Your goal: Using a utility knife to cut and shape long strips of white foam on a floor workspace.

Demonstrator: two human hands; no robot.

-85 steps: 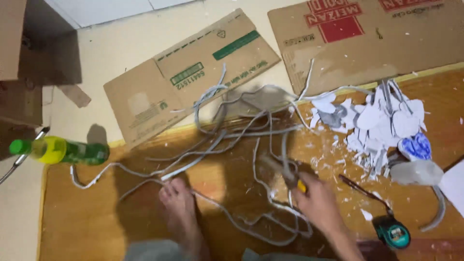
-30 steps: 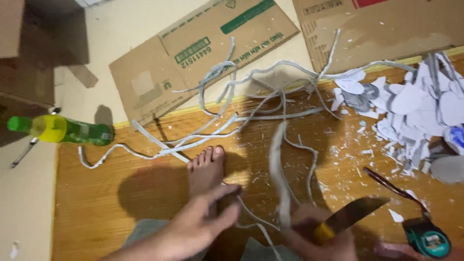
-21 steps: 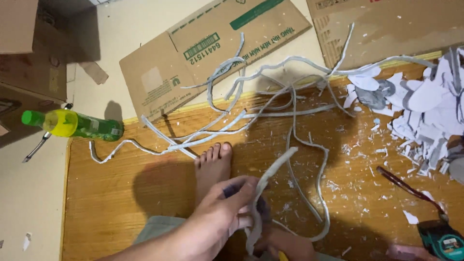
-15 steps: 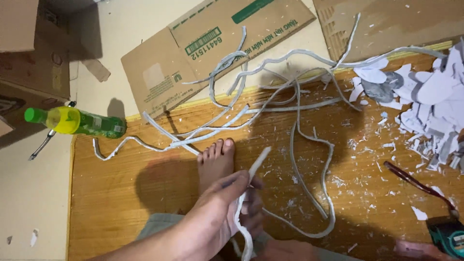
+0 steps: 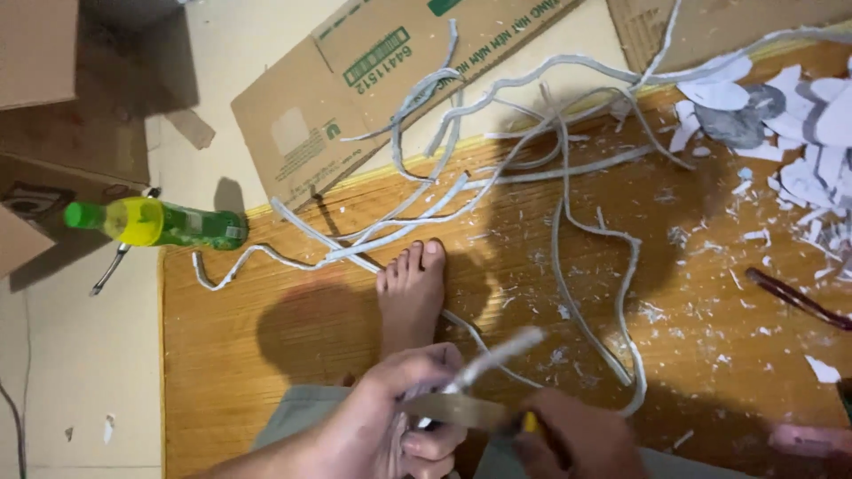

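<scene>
White strip (image 5: 497, 350) pinched in left hand (image 5: 390, 417), knife (image 5: 461, 410) (right hand (image 5: 577, 439)) across it

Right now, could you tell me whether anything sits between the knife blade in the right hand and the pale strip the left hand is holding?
Nothing visible does. The left hand grips the pale strip, and the knife blade held by the right hand lies directly against it, just below the bare foot.

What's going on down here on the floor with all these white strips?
A person sits on a wooden mat, one bare foot stretched out. The left hand grips a pale strip, while the right hand draws a knife blade across it. Long trimmed strips and white scraps litter the mat; a green bottle lies nearby.
</scene>
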